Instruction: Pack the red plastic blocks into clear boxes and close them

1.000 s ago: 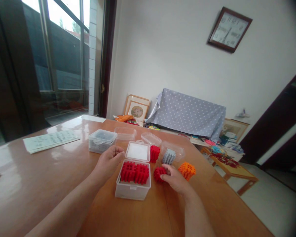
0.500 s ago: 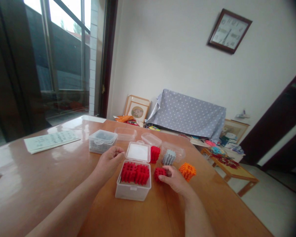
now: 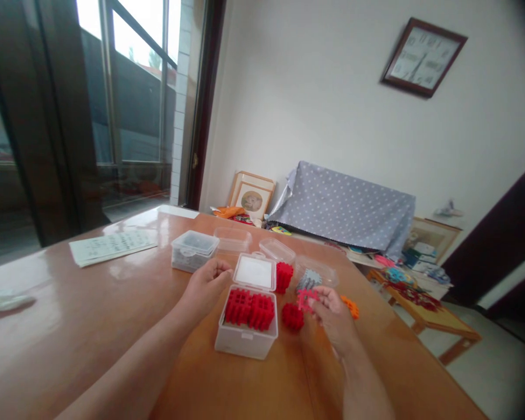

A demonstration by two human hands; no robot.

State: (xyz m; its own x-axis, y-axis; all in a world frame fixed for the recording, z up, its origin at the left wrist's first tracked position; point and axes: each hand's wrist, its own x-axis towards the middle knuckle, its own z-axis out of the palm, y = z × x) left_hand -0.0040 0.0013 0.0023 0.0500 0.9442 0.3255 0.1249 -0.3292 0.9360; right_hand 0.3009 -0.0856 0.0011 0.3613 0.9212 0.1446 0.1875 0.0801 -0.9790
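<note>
My right hand (image 3: 333, 315) pinches a pinkish-red notched plastic building piece (image 3: 307, 299) above the table. Just left of it, a stack of red notched pieces (image 3: 293, 317) lies on the table. A clear plastic box (image 3: 246, 343) with its lid (image 3: 256, 273) folded back holds two rows of red pieces (image 3: 249, 309). My left hand (image 3: 210, 286) is beside the box's far left corner, fingers curled together; what is in them, if anything, is hidden. Behind stand another red stack (image 3: 284, 277) and a grey stack (image 3: 310, 279). Orange pieces (image 3: 350, 307) are partly hidden behind my right hand.
A closed clear box (image 3: 195, 252) stands at the back left, near written sheets of paper (image 3: 114, 247). Clear empty containers (image 3: 231, 239) lie along the back of the wooden table (image 3: 192, 373). A low wooden bench (image 3: 446, 326) stands beyond the right edge.
My right hand has lifted one piece off the near red stack and moved slightly right, now covering part of the orange pieces. My left hand keeps its place beside the box. The view has shifted a little.
</note>
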